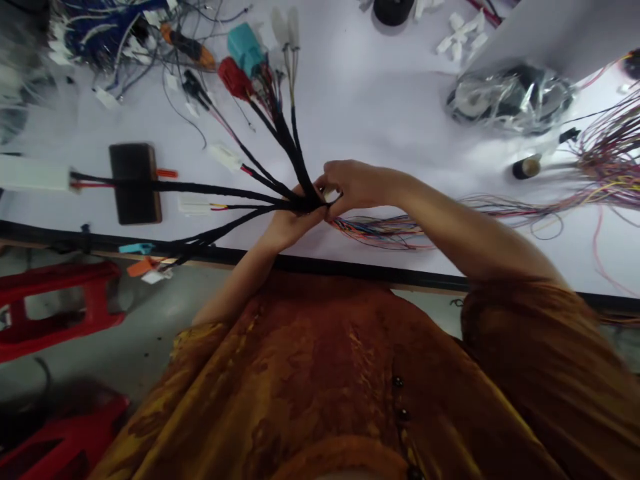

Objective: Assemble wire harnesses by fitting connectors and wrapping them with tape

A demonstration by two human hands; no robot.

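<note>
A wire harness (299, 160) with several black-wrapped branches lies across the table, its branches meeting at my hands. My left hand (293, 225) is closed around the junction from below, thumb along it. At the right side of the same junction my right hand (353, 185) is closed, fingertips pinched together; a small pale thing with a dark edge shows between thumb and fingers, too hidden to name. Loose coloured wires (383, 230) run from the junction to the right under my right forearm. Branch ends carry a red connector (235, 79), a teal connector (245, 48) and a white connector (35, 175).
A dark phone-like rectangle (134, 183) lies under one branch. Tangled blue wires (103, 30) and an orange-black tool (187, 47) are at the back left. Plastic-wrapped rolls (510, 100) and a small black roll (527, 167) sit right. Red stools (60, 303) stand below the table edge.
</note>
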